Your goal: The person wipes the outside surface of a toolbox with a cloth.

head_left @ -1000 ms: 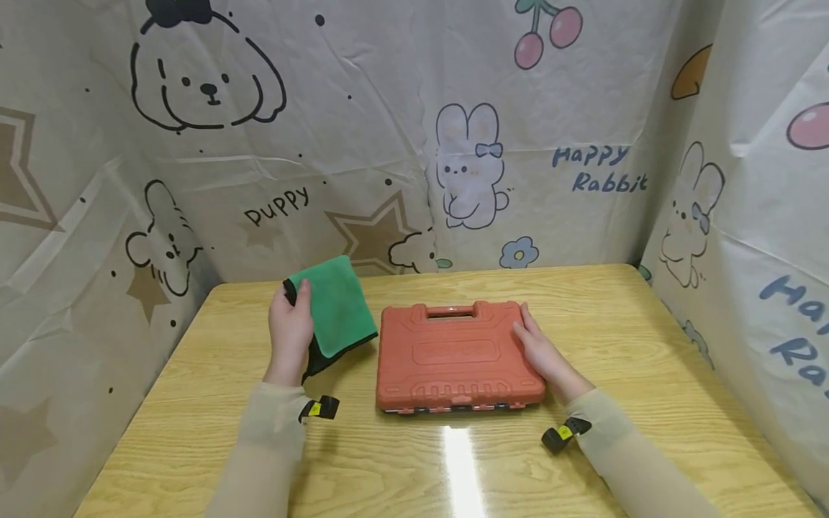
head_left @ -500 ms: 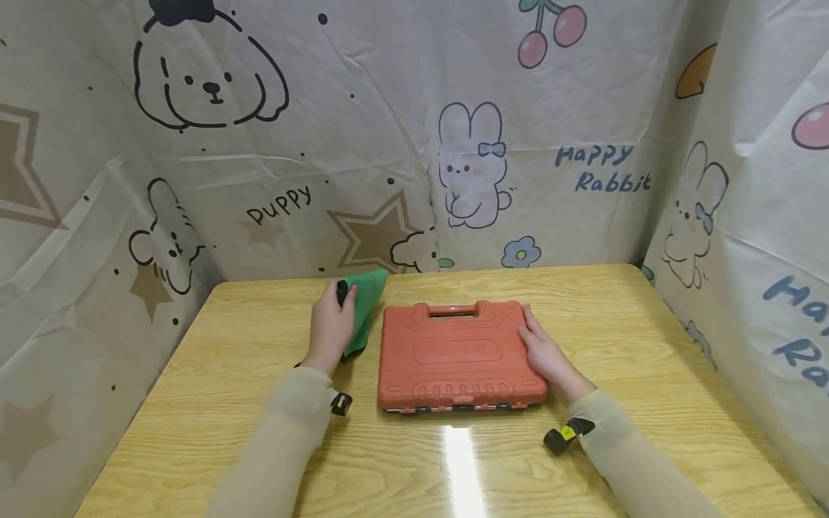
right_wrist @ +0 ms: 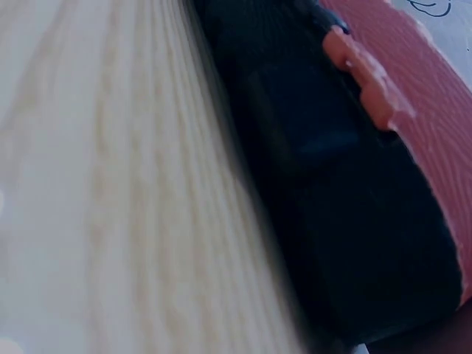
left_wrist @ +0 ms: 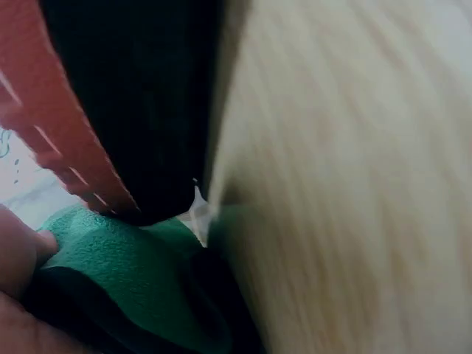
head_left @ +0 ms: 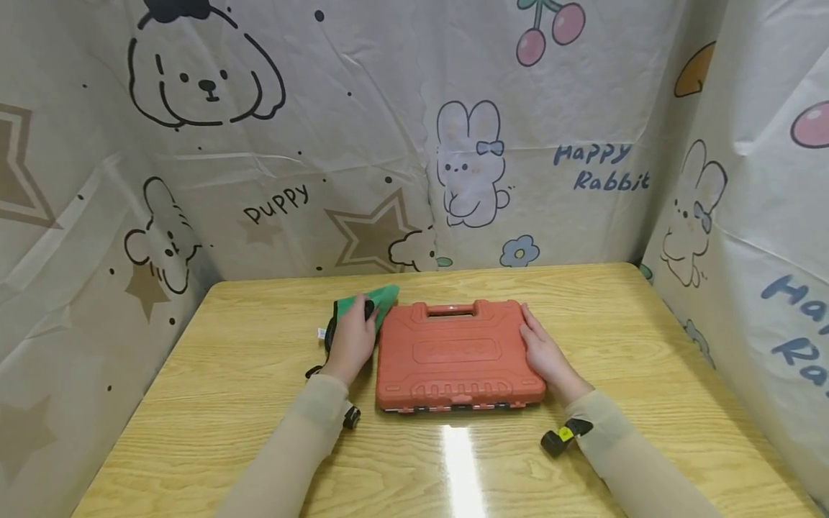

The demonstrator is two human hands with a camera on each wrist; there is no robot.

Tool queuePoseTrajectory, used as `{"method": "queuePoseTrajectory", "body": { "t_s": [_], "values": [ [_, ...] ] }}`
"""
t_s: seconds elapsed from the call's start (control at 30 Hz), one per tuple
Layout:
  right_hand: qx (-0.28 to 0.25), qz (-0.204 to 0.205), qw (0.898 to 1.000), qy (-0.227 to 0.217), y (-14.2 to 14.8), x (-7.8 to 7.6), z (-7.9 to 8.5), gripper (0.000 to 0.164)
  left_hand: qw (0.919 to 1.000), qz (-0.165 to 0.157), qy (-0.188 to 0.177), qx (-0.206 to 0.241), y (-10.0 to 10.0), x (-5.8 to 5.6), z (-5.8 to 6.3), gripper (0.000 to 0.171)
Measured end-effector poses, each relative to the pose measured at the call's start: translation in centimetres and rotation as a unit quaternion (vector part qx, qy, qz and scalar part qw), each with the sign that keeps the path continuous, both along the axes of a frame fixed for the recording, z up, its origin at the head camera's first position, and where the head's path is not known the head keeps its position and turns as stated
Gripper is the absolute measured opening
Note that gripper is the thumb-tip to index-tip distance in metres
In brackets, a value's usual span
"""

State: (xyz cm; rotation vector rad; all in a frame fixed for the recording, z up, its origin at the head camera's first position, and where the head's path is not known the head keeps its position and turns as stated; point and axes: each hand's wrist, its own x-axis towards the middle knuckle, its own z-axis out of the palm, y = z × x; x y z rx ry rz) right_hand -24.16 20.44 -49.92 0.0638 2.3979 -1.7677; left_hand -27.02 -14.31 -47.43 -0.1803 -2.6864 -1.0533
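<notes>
In the head view a red plastic tool case (head_left: 456, 352) lies flat on the wooden table, its handle on the far side. My left hand (head_left: 352, 342) holds a green cloth (head_left: 386, 298) with black edging, bunched against the case's left side. The left wrist view shows the cloth (left_wrist: 118, 265) close under the case's red lid (left_wrist: 70, 125) and black lower half. On the opposite side my right hand (head_left: 544, 356) grips the case's right edge, thumb over the lid. Up close in the right wrist view are the case's black side (right_wrist: 332, 199) and a red latch (right_wrist: 369, 81).
The case rests on a light wooden table (head_left: 227, 345). A printed cloth backdrop (head_left: 388, 144) with cartoon animals stands behind it and along both sides. A bright light reflection shows on the tabletop in front of the case.
My left hand has moved right with the green cloth, from spread out beside the case to bunched at its left side. The case and my right hand have stayed in place.
</notes>
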Motion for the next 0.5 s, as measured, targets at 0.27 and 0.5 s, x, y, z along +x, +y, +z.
{"method": "queuePoseTrajectory", "body": {
  "t_s": [0.27,0.5],
  "values": [
    [0.0,-0.003,1.0,-0.003,0.0,0.23,0.18,0.056,0.9983,-0.021,-0.034,-0.042,-0.64,-0.06,-0.16,0.019],
    [0.006,-0.004,1.0,-0.003,0.04,-0.06,-0.13,0.057,0.9947,-0.038,-0.06,-0.074,-1.03,0.26,0.19,0.013]
  ]
}}
